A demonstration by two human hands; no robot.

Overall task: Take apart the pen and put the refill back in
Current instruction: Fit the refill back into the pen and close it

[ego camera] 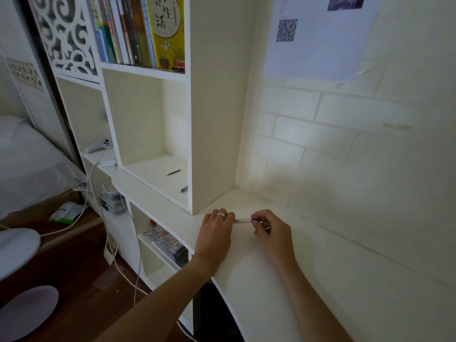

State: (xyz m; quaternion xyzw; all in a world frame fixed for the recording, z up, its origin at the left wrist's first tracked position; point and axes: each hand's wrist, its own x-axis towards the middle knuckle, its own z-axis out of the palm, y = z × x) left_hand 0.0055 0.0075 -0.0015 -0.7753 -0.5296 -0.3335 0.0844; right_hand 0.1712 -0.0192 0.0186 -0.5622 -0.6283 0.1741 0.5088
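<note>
pen (pixel 243 220): both ends hidden inside left hand (pixel 217 230) and right hand (pixel 271 230); only short clear middle span with blue bit shows; too small to tell whether parts are joined.
left hand: fingertips curled out of sight.
dark slim item (pixel 173 172) on shelf (pixel 158 174): too small to identify.
second dark item (pixel 184 189): partly hidden behind shelf panel.
books (pixel 138 30): tops cut by upper edge.
wall sheet (pixel 318 38): top cut off, small print unreadable.
both forearms: cut by lower edge.
</note>
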